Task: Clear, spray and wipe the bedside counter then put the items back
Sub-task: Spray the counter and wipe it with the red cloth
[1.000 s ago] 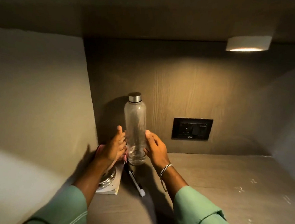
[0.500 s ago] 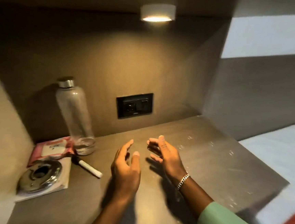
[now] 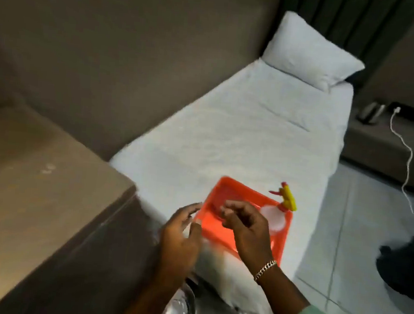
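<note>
Head view: both hands, left (image 3: 182, 232) and right (image 3: 247, 229), hang loosely open and empty above the orange tray (image 3: 222, 223) on the bed (image 3: 240, 139). The spray bottle (image 3: 274, 216) lies in it; a hasty grab on the soft bed could tip the tray.

Under my right hand (image 3: 247, 229) I'm seeing an orange-red tray (image 3: 227, 196). Just beyond it a spray bottle (image 3: 277, 216) is showing a whitish body and yellow-and-red trigger head. White sheet (image 3: 240, 139) and pillow (image 3: 310, 50) further out; brown woodgrain counter (image 3: 36, 179) off my left hand (image 3: 181, 237).
</note>
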### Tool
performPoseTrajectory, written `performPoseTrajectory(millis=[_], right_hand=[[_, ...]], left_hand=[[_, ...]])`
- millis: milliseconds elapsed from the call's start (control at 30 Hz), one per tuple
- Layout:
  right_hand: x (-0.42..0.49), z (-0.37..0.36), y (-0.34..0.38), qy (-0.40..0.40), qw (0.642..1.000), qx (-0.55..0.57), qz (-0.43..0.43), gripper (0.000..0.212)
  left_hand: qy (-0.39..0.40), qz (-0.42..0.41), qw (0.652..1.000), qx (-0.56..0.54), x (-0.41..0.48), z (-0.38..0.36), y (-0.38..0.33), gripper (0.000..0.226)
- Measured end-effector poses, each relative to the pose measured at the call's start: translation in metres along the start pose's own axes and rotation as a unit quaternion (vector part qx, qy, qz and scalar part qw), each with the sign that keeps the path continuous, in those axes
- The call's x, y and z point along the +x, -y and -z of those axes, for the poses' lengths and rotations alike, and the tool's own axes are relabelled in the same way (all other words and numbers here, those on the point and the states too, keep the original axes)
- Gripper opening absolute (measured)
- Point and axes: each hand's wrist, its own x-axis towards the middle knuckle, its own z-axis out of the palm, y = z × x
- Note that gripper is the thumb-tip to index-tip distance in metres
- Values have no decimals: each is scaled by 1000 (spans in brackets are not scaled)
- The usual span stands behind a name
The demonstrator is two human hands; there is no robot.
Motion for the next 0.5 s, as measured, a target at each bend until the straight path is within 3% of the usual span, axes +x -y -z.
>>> performPoseTrajectory(millis=[167,267,333,400,500], right_hand=[[42,99,-91,-74,985,-138,-66,25],[57,131,-130,-186,965,-152,-105,25],[77,145,-152,-230,955,-157,-103,40],[104,151,-162,-234,959,-143,-77,53],[150,145,-164,-173,976,-134,15,54]], left_hand=[[127,30,973,189,19,-113,93,42],[204,17,922,330,19,-139,147,49],[235,-34,870,432,16,-148,177,50],[240,-73,835,490,13,-152,193,54],[230,-85,824,510,11,-154,207,62]])
